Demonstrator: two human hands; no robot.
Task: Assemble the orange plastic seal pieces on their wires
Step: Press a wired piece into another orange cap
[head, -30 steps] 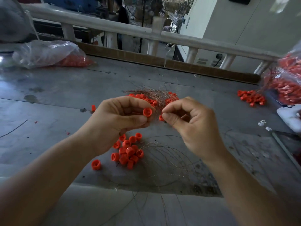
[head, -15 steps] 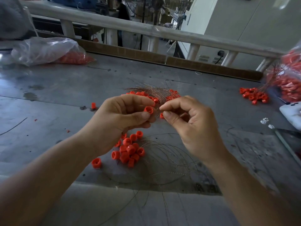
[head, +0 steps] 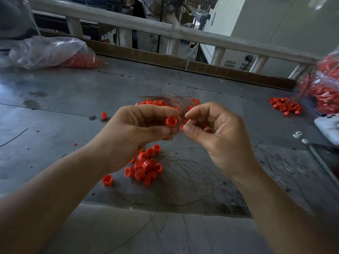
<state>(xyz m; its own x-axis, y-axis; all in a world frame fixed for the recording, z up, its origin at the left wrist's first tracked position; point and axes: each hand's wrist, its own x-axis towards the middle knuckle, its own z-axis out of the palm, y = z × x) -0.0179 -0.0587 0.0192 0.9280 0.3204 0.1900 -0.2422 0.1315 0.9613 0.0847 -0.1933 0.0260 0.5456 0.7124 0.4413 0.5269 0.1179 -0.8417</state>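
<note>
Orange seal piece (head: 171, 121): pinched between thumb and fingers of left hand (head: 139, 136), held above loose seal pile (head: 145, 168) on bench (head: 55, 99). Right hand (head: 216, 132): thumb and forefinger pinching second seal piece (head: 181, 127), mostly hidden, above same pile.

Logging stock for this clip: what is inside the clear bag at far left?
Orange pieces show through the bag near its right end. Glare and folds hide the rest of its contents.

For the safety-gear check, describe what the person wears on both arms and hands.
Nothing worn shows. The left hand and right hand carry no gloves, rings or watch; the left forearm and right forearm are bare, no sleeves in view.
</note>
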